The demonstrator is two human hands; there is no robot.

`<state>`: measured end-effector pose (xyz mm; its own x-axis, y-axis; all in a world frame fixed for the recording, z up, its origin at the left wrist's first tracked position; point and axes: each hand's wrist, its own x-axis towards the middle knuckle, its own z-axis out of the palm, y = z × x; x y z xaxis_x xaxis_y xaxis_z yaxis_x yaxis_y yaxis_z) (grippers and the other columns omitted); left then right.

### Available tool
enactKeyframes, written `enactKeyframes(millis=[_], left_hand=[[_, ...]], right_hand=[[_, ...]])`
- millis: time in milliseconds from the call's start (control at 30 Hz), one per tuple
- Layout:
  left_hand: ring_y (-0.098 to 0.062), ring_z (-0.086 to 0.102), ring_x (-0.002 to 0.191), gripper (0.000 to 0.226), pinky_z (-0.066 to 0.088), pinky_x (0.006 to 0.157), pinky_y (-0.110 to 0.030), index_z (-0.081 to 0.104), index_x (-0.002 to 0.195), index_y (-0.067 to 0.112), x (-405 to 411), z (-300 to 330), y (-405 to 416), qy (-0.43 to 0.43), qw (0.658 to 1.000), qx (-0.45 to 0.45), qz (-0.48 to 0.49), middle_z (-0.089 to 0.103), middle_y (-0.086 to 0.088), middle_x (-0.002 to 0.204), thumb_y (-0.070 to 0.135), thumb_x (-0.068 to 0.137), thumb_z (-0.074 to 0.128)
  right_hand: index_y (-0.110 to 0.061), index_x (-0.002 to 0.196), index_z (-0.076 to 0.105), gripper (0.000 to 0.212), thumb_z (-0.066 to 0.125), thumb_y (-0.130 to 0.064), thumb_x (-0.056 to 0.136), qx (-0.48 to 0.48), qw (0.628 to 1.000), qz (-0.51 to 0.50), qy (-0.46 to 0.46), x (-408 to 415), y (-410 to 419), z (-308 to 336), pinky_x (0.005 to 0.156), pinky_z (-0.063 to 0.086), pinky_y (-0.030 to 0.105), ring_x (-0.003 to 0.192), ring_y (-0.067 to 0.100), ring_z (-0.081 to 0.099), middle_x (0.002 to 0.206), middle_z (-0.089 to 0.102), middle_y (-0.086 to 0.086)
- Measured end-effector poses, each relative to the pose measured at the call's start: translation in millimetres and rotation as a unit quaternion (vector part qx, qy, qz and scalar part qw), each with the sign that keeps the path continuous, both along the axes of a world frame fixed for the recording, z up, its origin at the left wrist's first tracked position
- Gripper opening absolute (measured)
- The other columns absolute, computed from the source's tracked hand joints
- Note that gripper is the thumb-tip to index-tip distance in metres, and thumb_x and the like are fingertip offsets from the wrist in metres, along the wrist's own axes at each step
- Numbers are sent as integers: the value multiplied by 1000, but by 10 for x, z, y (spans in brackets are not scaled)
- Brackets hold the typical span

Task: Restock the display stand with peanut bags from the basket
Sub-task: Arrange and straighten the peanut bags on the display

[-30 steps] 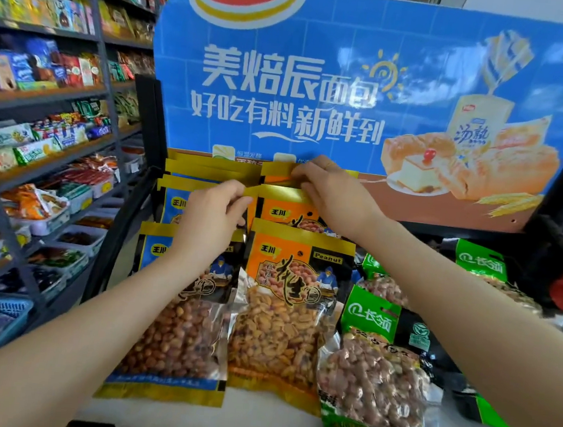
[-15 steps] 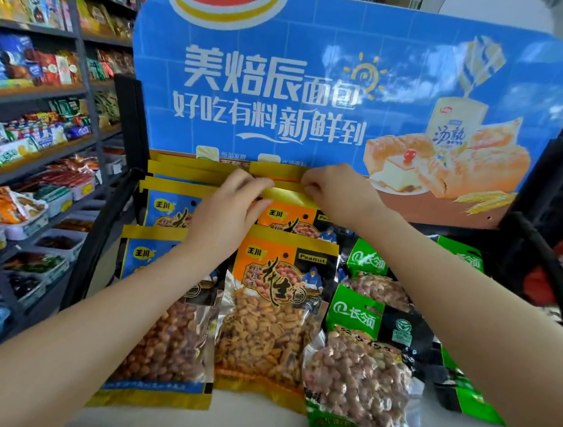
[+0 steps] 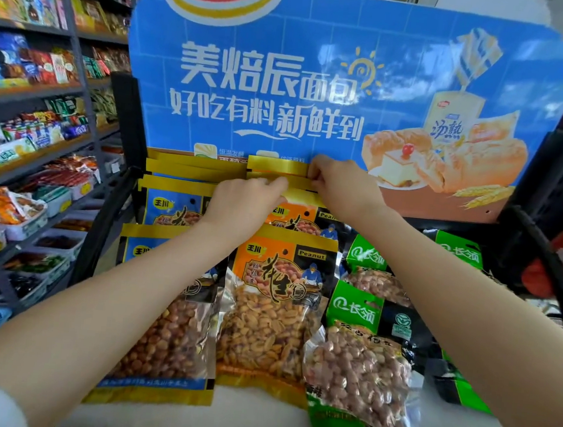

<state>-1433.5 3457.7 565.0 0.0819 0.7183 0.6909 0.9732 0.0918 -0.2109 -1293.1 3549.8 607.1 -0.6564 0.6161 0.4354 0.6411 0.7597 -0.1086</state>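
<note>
Both bare forearms extended forward and upward, converging, left hand (image 3: 243,206) palm down, fingers curled with tips pointing right, right hand (image 3: 339,184) just above and beside it, fingertips (image 3: 312,178) pinched together facing left, knuckles raised, wrists straight.

Peanut bags (image 3: 275,302) lie in overlapping rows on the display stand (image 3: 254,413), signboard (image 3: 320,79) behind, shelves (image 3: 30,161) left.
</note>
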Motion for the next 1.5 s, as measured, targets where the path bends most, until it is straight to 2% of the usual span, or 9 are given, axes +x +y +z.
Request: enactKeyframes(millis=[133, 400, 667, 733, 800, 933, 1100, 1300, 1500], left_hand=[[-33, 61, 63, 27, 23, 41, -26, 48, 114, 10, 73, 28, 66, -2, 998, -46, 40, 66, -11, 74, 31, 97, 43], [-32, 59, 82, 28, 32, 56, -30, 60, 106, 12, -42, 136, -31, -40, 991, -97, 88, 64, -11, 91, 29, 99, 39], [-18, 53, 52, 30, 25, 37, -17, 55, 109, 7, 138, -204, -494, -101, 993, -23, -52, 63, -3, 74, 29, 88, 59], [-16, 60, 93, 49, 47, 67, -22, 51, 121, 12, 261, -396, -718, -100, 979, -141, -108, 59, -3, 114, 44, 85, 56], [-16, 46, 123, 74, 37, 100, -29, 39, 134, 19, 346, -594, -884, -37, 956, -269, -115, 44, 2, 137, 66, 77, 43], [-27, 37, 131, 91, 29, 107, -43, 32, 138, 19, 407, -744, -914, 22, 943, -317, -96, 39, -4, 143, 72, 67, 51], [-30, 20, 138, 94, 21, 111, -45, 21, 145, 24, 522, -697, -781, 5, 950, -306, -65, 22, -8, 151, 63, 70, 61], [-20, 13, 139, 85, 16, 114, -37, 14, 146, 28, 511, -551, -826, -21, 932, -345, -110, 13, 0, 153, 66, 79, 48], [-16, 23, 136, 55, 27, 112, -35, 28, 142, 24, 938, -309, -461, -4, 915, -337, -223, 24, 2, 150, 46, 93, 41]], right_hand=[[-11, 100, 54, 15, 41, -11, 93, 10, 1000, -3, 20, -16, -12, -39, 60, 45, 37, 80, 37, 59, 93, 64, 17], [-6, 94, 60, 15, 47, -2, 89, 78, 995, -47, 27, -33, -6, -61, 57, 37, 33, 83, 36, 59, 101, 57, 13], [-10, 99, 63, 20, 54, -25, 91, 28, 997, 71, 32, 326, -134, -154, 70, 52, 42, 87, 32, 61, 101, 63, 10], [-12, 114, 59, 34, 56, -34, 89, -102, 986, 86, -97, 420, -197, -197, 83, 50, 41, 98, 29, 60, 108, 65, 9], [-8, 122, 53, 43, 60, -30, 87, -155, 969, 74, -179, 406, -193, -254, 86, 45, 37, 105, 30, 56, 113, 60, 9], [-11, 103, 63, 21, 64, -18, 84, -94, 990, 55, -87, 269, -157, -300, 71, 37, 30, 100, 31, 56, 92, 53, 3], [-15, 120, 55, 32, 58, -19, 88, -18, 998, 28, -60, 229, -222, -297, 81, 47, 40, 108, 34, 55, 119, 59, 14], [-9, 105, 64, 17, 54, -14, 91, -81, 996, -5, -44, 1106, -235, -244, 78, 43, 31, 97, 28, 61, 104, 67, 11], [-10, 131, 49, 37, 38, -7, 96, -165, 967, -182, -62, 1880, -78, -341, 84, 40, 30, 117, 30, 52, 135, 52, 14]])
